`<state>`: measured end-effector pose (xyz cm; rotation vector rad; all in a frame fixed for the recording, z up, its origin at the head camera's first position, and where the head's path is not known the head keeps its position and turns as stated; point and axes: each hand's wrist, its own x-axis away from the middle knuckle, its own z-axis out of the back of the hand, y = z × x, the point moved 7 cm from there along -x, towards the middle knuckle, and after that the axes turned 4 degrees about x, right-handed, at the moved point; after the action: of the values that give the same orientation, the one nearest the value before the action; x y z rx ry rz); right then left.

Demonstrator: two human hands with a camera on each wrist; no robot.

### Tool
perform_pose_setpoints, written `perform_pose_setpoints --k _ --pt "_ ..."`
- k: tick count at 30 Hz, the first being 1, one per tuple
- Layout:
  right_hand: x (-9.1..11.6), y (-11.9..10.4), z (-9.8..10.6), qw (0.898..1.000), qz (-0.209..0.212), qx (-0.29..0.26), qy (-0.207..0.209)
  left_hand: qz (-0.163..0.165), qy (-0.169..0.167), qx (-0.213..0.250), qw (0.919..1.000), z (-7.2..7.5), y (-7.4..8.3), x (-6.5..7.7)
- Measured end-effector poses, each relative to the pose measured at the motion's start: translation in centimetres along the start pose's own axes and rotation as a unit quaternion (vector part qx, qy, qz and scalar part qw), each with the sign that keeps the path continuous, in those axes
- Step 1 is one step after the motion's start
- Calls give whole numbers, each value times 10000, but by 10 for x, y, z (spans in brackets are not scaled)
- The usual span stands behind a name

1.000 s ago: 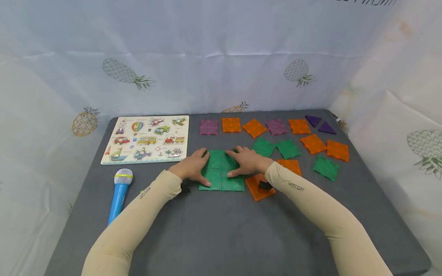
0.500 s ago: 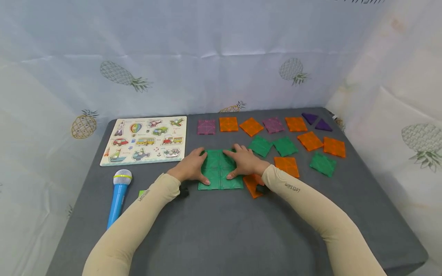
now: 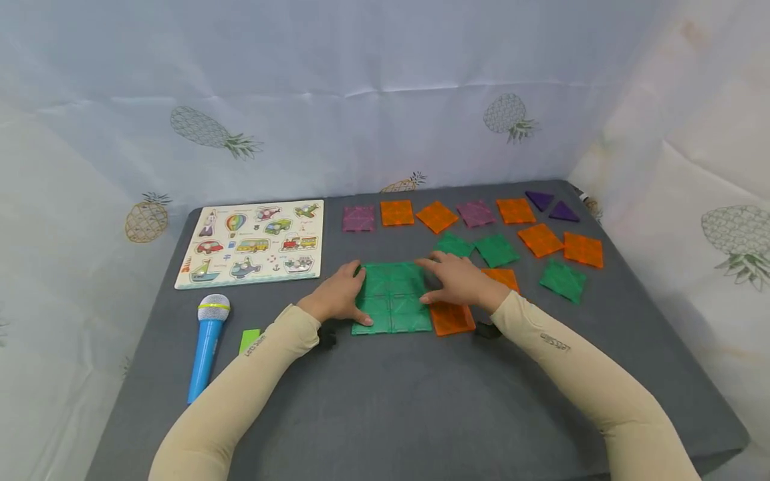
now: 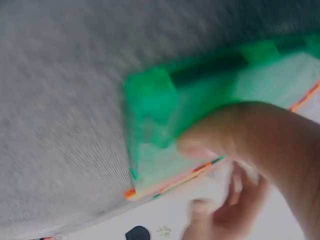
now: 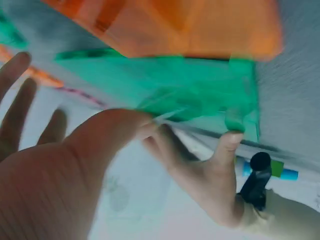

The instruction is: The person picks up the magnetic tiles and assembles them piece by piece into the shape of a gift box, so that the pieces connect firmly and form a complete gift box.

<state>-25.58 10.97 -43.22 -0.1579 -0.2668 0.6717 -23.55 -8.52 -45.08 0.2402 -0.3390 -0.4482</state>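
Green translucent magnetic tiles (image 3: 390,304) lie joined in a flat square on the table. My left hand (image 3: 339,294) rests at their left side, its thumb on the near left tile and its fingers spread along the left edge. In the left wrist view the thumb (image 4: 225,132) lies flat on the green tile. My right hand (image 3: 463,280) is at the square's right edge, thumb and fingers spread apart, above an orange magnetic tile (image 3: 451,321). That orange tile sits against the near right side of the green square. Part of it is hidden by the hand.
Loose orange (image 3: 397,213), green (image 3: 496,250) and magenta tiles (image 3: 358,218) lie behind and to the right. Two purple triangles (image 3: 564,212) sit far right. A vehicle puzzle board (image 3: 252,244), a toy microphone (image 3: 207,347) and a lime-green piece (image 3: 248,339) are on the left.
My right hand has moved right, off the green tiles to their right edge. The orange tile beneath it has turned from tilted to nearly straight. My left hand stays at the left side.
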Motion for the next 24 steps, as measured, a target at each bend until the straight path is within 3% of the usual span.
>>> perform_pose_setpoints --k 4,7,10,15,18,20,24 --pt "38 6 -11 9995 263 130 -147 50 -113 -448 9989 9 9 0" --pt "56 2 -25 9978 572 323 4 -150 47 -766 9969 15 28 -7" --pt "67 -3 -29 9948 754 512 463 -778 238 -882 9928 11 68 -19" --pt "77 -1 -20 9906 966 443 855 -2039 159 -1245 9709 -19 141 -25" --pt "77 26 -7 9914 560 335 1136 -2190 190 -1441 9648 -31 161 -27" --pt "78 54 -1 9919 -42 360 1217 -2153 231 -1485 9649 -35 166 -29" --pt "85 105 -7 9902 -1157 343 704 -2272 166 -1116 9673 -38 172 -37"
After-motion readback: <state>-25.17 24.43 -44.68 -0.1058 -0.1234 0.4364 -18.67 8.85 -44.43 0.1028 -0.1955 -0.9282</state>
